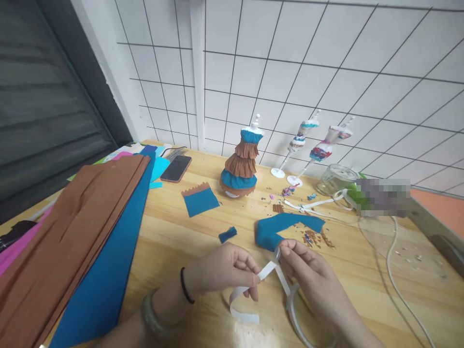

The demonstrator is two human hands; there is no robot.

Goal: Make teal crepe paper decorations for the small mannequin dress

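Observation:
My left hand (234, 268) pinches a narrow strip of white tape (267, 271), and its loose end curls down below the fingers. My right hand (310, 273) is closed on the same tape, with a small shiny end showing at the fingertips. From there the tape runs down to a white tape roll (295, 321), partly hidden under my right hand. Just beyond the fingertips lies a folded piece of blue crepe paper (268, 232). A small blue bow (228, 235) rests on the table past my left hand.
A mini dress form (244, 162) in blue and brown ruffles stands at the back, with two thinner forms (299, 137) to its right. Large brown crepe paper sheets (79, 208) cover the left side. A phone (176, 168), a glass jar (337, 179) and paper scraps (315, 238) lie around.

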